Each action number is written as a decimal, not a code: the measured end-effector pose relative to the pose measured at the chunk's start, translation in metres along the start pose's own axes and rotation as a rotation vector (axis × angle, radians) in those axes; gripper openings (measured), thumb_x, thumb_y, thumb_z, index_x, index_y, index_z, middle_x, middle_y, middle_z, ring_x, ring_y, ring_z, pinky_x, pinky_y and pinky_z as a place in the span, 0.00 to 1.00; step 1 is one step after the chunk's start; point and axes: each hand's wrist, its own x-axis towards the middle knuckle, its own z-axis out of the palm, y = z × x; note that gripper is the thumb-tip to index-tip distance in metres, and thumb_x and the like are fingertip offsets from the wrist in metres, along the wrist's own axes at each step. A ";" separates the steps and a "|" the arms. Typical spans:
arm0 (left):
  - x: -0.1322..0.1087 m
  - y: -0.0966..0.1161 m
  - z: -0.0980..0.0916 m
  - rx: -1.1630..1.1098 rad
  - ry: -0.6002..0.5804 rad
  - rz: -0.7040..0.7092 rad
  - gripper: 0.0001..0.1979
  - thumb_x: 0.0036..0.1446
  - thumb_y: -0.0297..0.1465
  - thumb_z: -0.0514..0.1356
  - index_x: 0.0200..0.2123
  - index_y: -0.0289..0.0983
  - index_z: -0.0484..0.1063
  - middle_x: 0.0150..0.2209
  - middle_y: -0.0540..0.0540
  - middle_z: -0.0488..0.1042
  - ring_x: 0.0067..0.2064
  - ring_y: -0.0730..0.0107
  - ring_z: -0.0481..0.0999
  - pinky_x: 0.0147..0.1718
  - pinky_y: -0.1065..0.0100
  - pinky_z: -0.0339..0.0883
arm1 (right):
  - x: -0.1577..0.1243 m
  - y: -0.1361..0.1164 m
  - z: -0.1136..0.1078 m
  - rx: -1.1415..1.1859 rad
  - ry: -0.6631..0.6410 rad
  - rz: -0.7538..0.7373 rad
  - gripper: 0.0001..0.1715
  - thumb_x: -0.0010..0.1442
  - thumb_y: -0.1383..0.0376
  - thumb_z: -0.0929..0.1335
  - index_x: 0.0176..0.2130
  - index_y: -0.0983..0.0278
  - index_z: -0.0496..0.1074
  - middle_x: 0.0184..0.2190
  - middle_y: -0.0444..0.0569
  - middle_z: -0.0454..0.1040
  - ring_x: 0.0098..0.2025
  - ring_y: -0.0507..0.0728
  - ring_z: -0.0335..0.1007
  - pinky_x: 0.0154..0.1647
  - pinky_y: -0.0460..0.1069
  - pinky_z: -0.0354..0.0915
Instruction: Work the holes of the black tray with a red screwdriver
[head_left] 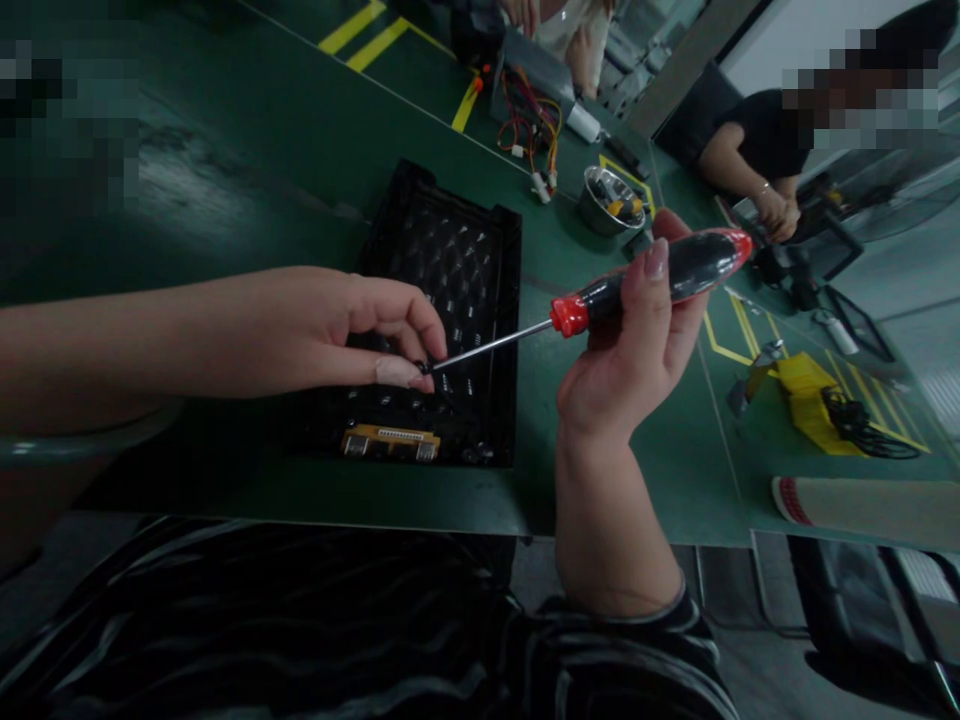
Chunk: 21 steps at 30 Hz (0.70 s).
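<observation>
My right hand (637, 330) is closed round the red and black handle of a screwdriver (675, 270). Its metal shaft slants down to the left, and the tip meets the fingertips of my left hand (367, 330). Those fingers are pinched together at the tip, on something small and dark, perhaps a screw, that I cannot make out. Below both hands a black plastic panel (506, 300) with a raised diamond pattern lies on the green table. Along its near edge sits an orange-yellow circuit board (390, 436) with metal ports. My left hand hides part of the panel.
A metal bowl (592, 215) of small parts stands beyond the panel, near a grey box (536, 75) with coloured wires. On the right are a yellow object (806, 390) with black cable and a pale roll (862, 510). Two other people work across the table.
</observation>
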 end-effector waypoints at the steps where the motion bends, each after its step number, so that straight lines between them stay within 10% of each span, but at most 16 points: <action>1: 0.000 0.000 0.000 -0.035 0.004 -0.018 0.21 0.74 0.43 0.53 0.58 0.38 0.75 0.48 0.52 0.85 0.46 0.68 0.83 0.46 0.71 0.71 | 0.000 -0.003 0.000 0.006 0.013 0.011 0.33 0.75 0.43 0.58 0.73 0.44 0.54 0.54 0.50 0.70 0.54 0.59 0.81 0.43 0.55 0.83; 8: 0.004 -0.001 0.000 -0.107 0.031 -0.103 0.27 0.72 0.50 0.51 0.55 0.36 0.78 0.46 0.53 0.83 0.48 0.66 0.80 0.54 0.65 0.69 | 0.005 -0.046 0.012 0.129 0.305 0.099 0.21 0.66 0.52 0.70 0.55 0.58 0.72 0.36 0.42 0.67 0.30 0.46 0.63 0.31 0.44 0.66; 21: 0.018 0.002 0.040 0.124 0.039 -0.043 0.13 0.64 0.47 0.65 0.33 0.51 0.88 0.49 0.49 0.81 0.56 0.50 0.70 0.60 0.50 0.48 | 0.007 -0.035 0.012 0.102 0.280 -0.121 0.32 0.67 0.44 0.70 0.60 0.59 0.64 0.64 0.54 0.67 0.65 0.63 0.69 0.73 0.65 0.63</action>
